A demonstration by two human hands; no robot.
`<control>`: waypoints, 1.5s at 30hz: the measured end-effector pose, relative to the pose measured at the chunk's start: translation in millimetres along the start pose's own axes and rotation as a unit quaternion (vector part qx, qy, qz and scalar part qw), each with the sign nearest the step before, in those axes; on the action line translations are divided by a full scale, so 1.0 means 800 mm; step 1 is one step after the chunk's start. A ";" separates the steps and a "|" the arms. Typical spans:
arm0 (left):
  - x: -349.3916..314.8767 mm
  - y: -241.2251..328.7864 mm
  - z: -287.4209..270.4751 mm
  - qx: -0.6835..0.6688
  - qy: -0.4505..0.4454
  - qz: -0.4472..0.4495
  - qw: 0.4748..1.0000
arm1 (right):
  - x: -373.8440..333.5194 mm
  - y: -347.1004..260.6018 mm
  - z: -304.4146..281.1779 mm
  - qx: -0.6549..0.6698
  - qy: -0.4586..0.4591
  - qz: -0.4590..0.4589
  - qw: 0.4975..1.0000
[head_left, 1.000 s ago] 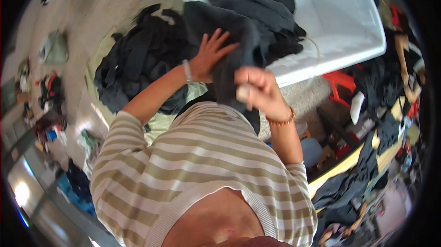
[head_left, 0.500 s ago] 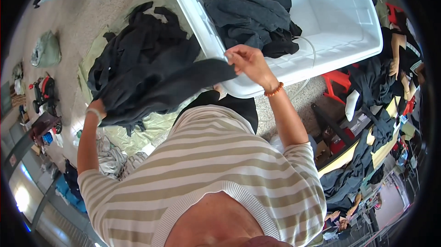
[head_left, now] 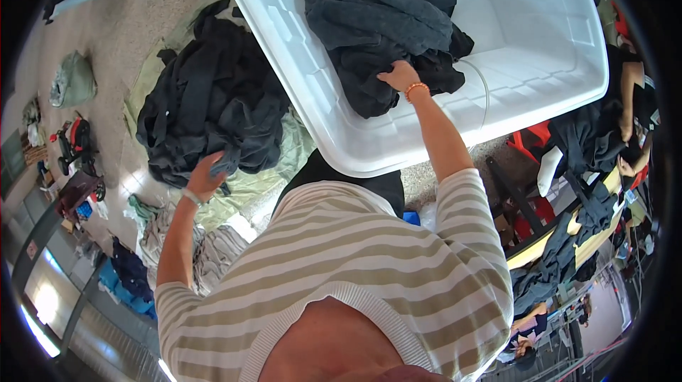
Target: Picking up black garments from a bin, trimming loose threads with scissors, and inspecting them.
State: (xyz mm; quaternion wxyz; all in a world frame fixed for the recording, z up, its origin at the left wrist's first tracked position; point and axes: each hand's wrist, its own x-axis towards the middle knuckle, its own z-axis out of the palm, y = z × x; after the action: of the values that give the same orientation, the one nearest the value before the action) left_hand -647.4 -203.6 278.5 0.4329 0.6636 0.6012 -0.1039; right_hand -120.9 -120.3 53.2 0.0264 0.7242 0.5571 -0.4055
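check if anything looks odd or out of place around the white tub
One thing: a thin pale cord curves inside the white tub, from beside the dark clothes toward the near rim, which looks odd among loose fabric. Nothing appears spilled or damaged.

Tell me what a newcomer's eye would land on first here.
Probably the big white tub at the upper right of centre, with a heap of dark cloth in its left part. Next, the pile of black fabric left of the tub, on a pale green sheet. The wearer's striped top also stands out, filling the lower middle.
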 end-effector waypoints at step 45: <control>0.028 0.242 0.017 -0.264 -0.194 0.085 0.941 | 0.168 0.014 -0.082 0.015 -0.022 -0.110 0.994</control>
State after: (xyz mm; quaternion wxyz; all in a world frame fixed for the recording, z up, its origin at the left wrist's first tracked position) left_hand -464.6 -178.3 342.6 0.7078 0.5413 0.4528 -0.0311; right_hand -68.1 13.1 9.6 -0.0168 0.6495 0.6266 -0.4304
